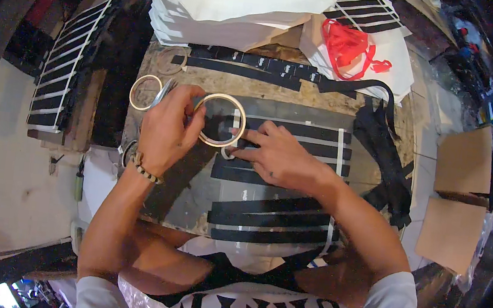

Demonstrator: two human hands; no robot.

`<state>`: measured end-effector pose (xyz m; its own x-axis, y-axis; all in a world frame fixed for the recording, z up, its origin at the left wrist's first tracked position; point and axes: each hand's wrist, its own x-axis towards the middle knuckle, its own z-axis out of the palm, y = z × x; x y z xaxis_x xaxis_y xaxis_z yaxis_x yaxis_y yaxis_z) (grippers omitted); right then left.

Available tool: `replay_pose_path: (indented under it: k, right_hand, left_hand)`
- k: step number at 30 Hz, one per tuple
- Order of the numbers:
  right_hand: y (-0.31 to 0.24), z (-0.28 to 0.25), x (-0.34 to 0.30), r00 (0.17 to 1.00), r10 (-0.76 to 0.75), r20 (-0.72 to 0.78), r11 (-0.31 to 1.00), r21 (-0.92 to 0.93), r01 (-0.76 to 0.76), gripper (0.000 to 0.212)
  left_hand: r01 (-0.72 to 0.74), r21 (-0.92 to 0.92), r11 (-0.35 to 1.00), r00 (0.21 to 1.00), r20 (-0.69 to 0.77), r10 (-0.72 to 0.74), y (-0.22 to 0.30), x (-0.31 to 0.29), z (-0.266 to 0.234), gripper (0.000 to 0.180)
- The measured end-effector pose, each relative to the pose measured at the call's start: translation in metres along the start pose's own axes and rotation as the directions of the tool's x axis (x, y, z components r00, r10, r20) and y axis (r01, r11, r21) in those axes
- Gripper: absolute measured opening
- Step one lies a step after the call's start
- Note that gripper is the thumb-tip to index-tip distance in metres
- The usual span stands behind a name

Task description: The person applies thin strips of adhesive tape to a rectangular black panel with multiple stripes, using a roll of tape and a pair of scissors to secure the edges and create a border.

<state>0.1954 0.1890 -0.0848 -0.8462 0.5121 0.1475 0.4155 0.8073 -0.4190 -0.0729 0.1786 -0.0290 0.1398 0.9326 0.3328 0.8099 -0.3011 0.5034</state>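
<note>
Black strips [275,220]; tan tape ring [221,120]; red cord [348,47]; white sheets [226,7].

A worn wooden worktable [277,88] stands over a pale floor [2,188], dimly lit.

- Worn on the head, looking steeply down onto a worn wooden board [301,93] from close above.
- Left hand [168,128] and right hand [279,157] near picture centre, forearms entering from the lower edge.
- Wide fisheye, edges bending toward a dark rim.
- Single view only, nothing shared.
</note>
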Motion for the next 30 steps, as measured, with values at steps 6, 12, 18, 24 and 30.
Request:
replay_pose_path:
  k: [6,12,18,24,30]
  right_hand:
    - [0.005,0.006,-0.003,0.998,0.059,0.035,0.998,-0.034,-0.057,0.042]
    - [0.025,-0.004,-0.03,0.921,0.22,-0.321,0.972,-0.013,-0.236,0.03]
    - [0.062,-0.024,-0.11,0.812,0.442,-0.381,0.88,0.006,-0.476,0.019]
    - [0.055,-0.03,-0.097,0.839,0.39,-0.379,0.889,-0.082,-0.45,0.019]
    - [0.059,-0.034,-0.092,0.868,0.405,-0.288,0.896,-0.063,-0.439,0.018]
  left_hand:
    - [-0.055,-0.047,0.997,0.998,-0.023,0.054,-0.006,0.003,0.016,0.026]
    - [0.025,-0.07,0.997,1.0,-0.004,-0.025,-0.016,0.002,0.017,0.024]
    - [0.058,-0.09,0.994,0.998,0.041,-0.054,-0.009,0.008,0.02,0.023]
    - [0.084,-0.088,0.993,0.995,0.059,-0.079,-0.009,0.007,0.018,0.023]
    - [0.084,-0.148,0.985,0.996,0.047,-0.078,-0.019,0.009,0.022,0.024]
